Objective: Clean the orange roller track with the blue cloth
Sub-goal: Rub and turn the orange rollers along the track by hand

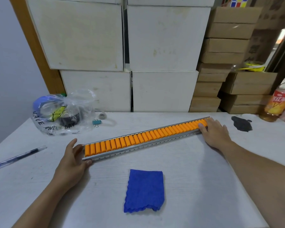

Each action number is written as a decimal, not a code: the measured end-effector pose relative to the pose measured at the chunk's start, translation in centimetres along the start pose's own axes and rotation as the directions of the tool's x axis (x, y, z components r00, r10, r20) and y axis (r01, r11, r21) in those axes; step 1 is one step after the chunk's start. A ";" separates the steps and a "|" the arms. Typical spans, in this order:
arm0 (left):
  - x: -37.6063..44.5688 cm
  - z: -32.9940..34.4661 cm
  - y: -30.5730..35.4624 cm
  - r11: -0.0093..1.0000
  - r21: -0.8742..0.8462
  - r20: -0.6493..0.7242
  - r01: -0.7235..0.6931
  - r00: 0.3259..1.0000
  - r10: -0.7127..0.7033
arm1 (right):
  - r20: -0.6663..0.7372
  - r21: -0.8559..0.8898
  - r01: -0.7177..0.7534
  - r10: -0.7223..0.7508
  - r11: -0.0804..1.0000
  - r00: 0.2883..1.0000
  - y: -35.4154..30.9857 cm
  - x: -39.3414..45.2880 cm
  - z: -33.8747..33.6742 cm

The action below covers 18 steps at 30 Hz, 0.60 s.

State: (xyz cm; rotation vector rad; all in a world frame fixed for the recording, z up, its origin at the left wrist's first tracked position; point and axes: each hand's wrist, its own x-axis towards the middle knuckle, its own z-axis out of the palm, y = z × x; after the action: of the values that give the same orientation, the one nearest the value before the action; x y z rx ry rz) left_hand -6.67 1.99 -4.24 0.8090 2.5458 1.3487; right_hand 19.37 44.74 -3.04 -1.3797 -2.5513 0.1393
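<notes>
Orange roller track (146, 138) (hands at ends) | blue cloth (145, 190) flat, untouched

The light is soft and even, bright enough to see well; shadows under the arms on the table (179, 170) are faint; the picture bends at the edges; the far right side looks blurry.

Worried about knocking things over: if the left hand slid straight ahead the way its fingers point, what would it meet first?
The left hand points away, past the roller track's end. Bare table comes next, then probably the clear plastic bag or the binder clip; depth is hard to judge.
</notes>
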 end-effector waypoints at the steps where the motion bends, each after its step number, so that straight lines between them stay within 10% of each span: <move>1: 0.0 0.0 0.0 1.000 -0.001 0.001 0.000 1.000 0.000 | 0.001 0.004 -0.020 0.020 1.000 1.000 0.2 0.2 0.1; 6: 0.1 -0.1 -0.1 1.000 0.018 0.024 -0.020 1.000 0.019 | -0.048 0.110 -0.112 0.118 0.988 0.992 -1.6 -1.1 -0.7; 12: -0.4 -0.6 0.3 0.999 0.047 0.073 -0.017 0.997 0.014 | -0.059 0.352 0.297 -0.296 0.888 0.953 -13.7 -8.0 -0.9; 18: -1.0 -0.9 0.7 0.999 -0.034 0.122 -0.028 0.992 0.032 | 0.020 0.363 0.741 -0.799 0.566 0.601 -25.8 -17.3 -0.7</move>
State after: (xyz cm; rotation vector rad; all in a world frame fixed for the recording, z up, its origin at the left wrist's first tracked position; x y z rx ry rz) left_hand -5.89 1.10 -3.30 0.8981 2.4223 1.3020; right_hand 7.72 16.09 -0.15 -0.0297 -2.8529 0.5062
